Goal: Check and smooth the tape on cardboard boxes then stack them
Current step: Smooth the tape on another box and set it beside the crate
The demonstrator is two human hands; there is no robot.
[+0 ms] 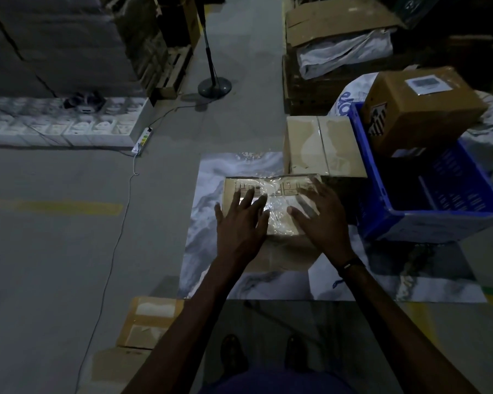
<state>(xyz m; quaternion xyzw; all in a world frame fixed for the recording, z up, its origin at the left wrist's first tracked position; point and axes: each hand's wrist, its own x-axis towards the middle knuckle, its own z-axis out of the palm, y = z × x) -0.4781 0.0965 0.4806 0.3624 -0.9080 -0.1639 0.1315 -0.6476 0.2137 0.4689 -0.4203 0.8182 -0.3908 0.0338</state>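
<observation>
1. Cardboard under clear tape: the flat taped box (271, 220) lies on a marble-patterned sheet (211, 223) spread on the concrete floor, probably so it has a clean, level base while its seam is worked.
2. Left hand (239, 223) and right hand (319, 220) both rest palm-down on the box top, fingers straight and spread wide, gripping nothing. That flat pose suits pressing the wrinkled glossy tape (276, 214) between them outward.
3. The tape looks creased in the middle, so I judge the smoothing unfinished and the stacking not yet begun for this box.
4. Just behind, touching its far right corner, stands a taller taped carton (322, 143), a likely spot for stacking.
5. A blue plastic crate (382, 217) sits to the right with a labelled brown box (421, 109) tilted on its rim.
6. Two more flat boxes (148, 322) lie near the left forearm, apart from the sheet's work area.
</observation>
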